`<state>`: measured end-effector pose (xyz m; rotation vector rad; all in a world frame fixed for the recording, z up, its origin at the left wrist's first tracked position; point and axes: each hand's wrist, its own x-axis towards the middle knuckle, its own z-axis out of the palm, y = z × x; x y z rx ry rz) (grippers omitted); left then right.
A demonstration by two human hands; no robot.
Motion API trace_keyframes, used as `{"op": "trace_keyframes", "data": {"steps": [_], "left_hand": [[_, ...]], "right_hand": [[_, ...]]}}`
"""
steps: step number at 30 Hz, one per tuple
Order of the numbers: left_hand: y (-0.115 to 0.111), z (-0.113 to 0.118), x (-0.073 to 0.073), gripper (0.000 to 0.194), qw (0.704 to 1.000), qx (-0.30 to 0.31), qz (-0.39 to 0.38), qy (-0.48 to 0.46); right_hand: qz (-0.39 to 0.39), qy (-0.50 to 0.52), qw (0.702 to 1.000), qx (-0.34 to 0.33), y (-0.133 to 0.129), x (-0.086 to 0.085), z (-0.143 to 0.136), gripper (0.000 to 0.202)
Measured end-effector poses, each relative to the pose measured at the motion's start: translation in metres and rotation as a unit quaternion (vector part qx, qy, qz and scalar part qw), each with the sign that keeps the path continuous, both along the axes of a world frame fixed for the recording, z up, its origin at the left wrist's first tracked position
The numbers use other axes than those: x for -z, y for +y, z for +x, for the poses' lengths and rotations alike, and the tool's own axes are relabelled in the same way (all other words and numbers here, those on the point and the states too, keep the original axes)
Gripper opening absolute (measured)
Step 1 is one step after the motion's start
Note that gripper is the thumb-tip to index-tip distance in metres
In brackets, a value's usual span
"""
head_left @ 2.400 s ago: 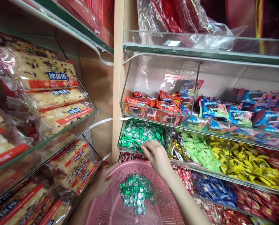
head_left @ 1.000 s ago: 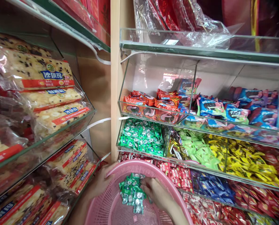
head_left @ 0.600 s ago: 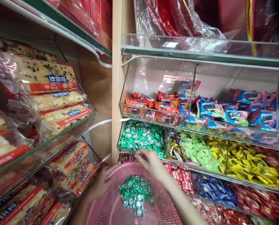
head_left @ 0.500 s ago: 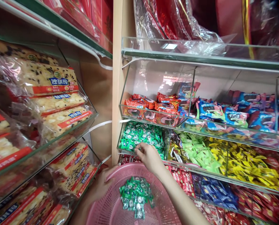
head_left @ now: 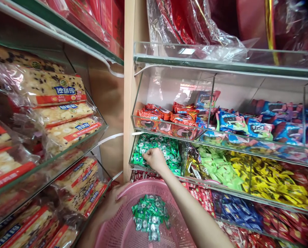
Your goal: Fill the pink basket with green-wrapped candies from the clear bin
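My left hand [head_left: 112, 201] grips the left rim of a pink perforated plastic basket [head_left: 107, 224], its fingers partly hidden by the rim. A pile of small green-wrapped candies [head_left: 150, 212] lies inside the basket. Beyond the far rim, my right hand [head_left: 155, 159] is in the glass bin of the same green candies [head_left: 164, 144], over its front left part. Its fingers are closed together against the candies. Whatever lies between the fingertips is too small to make out.
Glass shelves on the right hold red snack packs [head_left: 183, 117], blue snack packs [head_left: 231, 122], light green candies [head_left: 218, 165] and yellow candies [head_left: 270, 179]. Packaged sachima bars [head_left: 58, 86] fill the left shelves. A wooden post [head_left: 129, 89] separates both sides. Glass edges border the bins.
My right hand has moved slightly left and farther into the green candy bin, and its fingers have curled down. The basket and my left hand have stayed in place.
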<state>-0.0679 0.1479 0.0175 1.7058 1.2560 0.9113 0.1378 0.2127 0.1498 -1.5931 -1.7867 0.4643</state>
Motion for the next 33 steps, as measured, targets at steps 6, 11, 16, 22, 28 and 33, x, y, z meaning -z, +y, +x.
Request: {"op": "trace_keyframes", "data": {"steps": [6,11,16,22,28,33], "left_hand": [[-0.002,0.003,-0.006,0.047,1.000,0.007,0.014,0.024],[-0.003,0.005,-0.012,0.045,0.999,0.021,0.025,0.025],[-0.002,0.004,-0.010,0.046,1.000,0.018,0.015,0.017],[0.003,0.002,0.001,0.048,0.999,0.024,0.020,0.024],[0.001,0.002,0.000,0.048,0.999,0.021,0.019,0.023],[-0.002,0.003,-0.004,0.049,0.999,0.018,0.020,0.027]], "right_hand": [[-0.005,0.081,0.997,-0.013,0.005,0.007,0.010,0.019],[-0.005,0.138,0.990,-0.004,0.005,0.007,0.028,0.020],[0.029,0.229,0.973,-0.011,-0.009,-0.009,0.035,0.023],[-0.072,0.256,0.934,-0.239,-0.059,-0.005,0.039,0.023],[-0.184,0.128,0.941,-0.253,-0.071,0.072,0.053,0.026],[-0.291,0.036,0.927,-0.232,-0.057,0.109,0.061,0.018]]}}
